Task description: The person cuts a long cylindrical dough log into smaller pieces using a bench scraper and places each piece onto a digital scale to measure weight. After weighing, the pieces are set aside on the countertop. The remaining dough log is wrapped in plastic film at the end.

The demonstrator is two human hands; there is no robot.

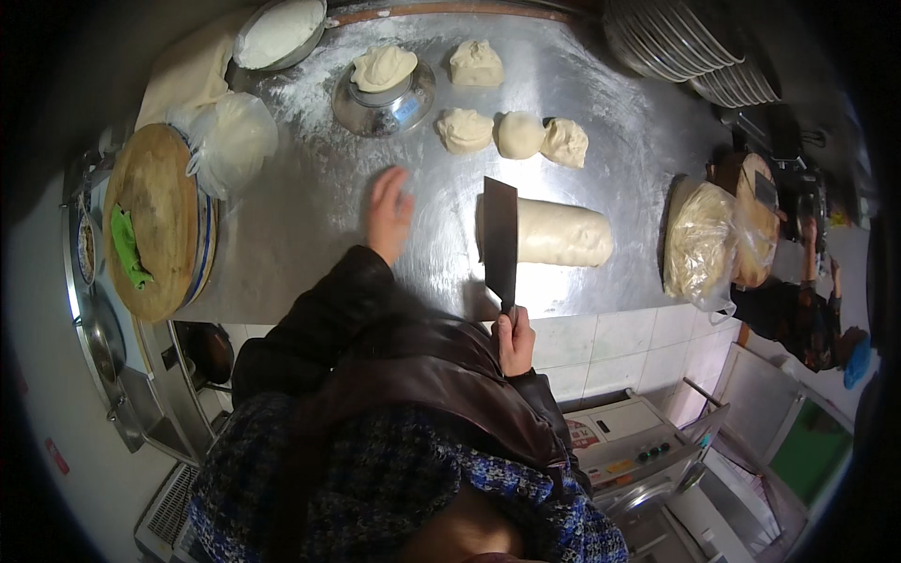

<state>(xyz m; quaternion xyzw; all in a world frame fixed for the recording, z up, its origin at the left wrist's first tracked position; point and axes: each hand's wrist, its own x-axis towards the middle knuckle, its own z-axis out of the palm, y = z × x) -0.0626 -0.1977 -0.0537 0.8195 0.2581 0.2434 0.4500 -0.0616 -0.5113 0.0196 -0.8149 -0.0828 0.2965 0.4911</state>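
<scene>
My right hand (514, 342) is closed round the handle of a broad cleaver (501, 239), whose blade points away from me. The blade stands over the left end of a thick log of dough (565, 233) on the steel table and hides part of that end. My left hand (389, 216) hovers left of the cleaver, holding nothing, its fingers apart and slightly blurred. Beyond the log lie several cut dough lumps, among them a square-edged piece (477, 64) and a rounder one (465, 130). Another dough piece (384, 68) rests on a round kitchen scale (371, 113).
Flour dusts the far part of the steel table (310, 225). A metal bowl of flour (279, 36) stands far left, with a wooden board (155, 197) nearer. At right are a plastic bag of dough (699, 239), stacked metal trays (666, 42) and another person (793, 314).
</scene>
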